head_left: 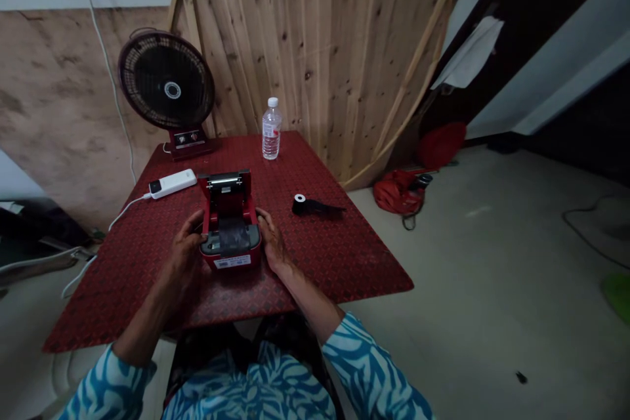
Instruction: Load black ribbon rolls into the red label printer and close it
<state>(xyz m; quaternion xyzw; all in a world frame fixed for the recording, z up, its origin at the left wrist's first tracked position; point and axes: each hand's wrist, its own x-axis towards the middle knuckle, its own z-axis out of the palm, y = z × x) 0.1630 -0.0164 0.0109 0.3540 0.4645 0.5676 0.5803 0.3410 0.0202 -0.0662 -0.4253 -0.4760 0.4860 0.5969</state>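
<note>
A small red and black label printer (231, 254) stands on the table near its front edge, with its lid (227, 182) tipped up and back. A strip of dark ribbon (234, 237) lies over its front part. Against the printer's left side, my left hand (187, 243) is closed, its thumb on the front corner. My right hand (272, 240) grips the opposite side, with its fingers along the red casing. To the right of the printer lies a roll of black ribbon (299, 204) on a white core, its loose end trailing rightward.
The red patterned table (344, 262) carries a white power bank (172, 184) with a cable, a dark fan (170, 88) and a clear bottle (271, 131) at the back. A round wooden board (315, 59) leans behind it. A red bag (398, 193) is on the floor at right.
</note>
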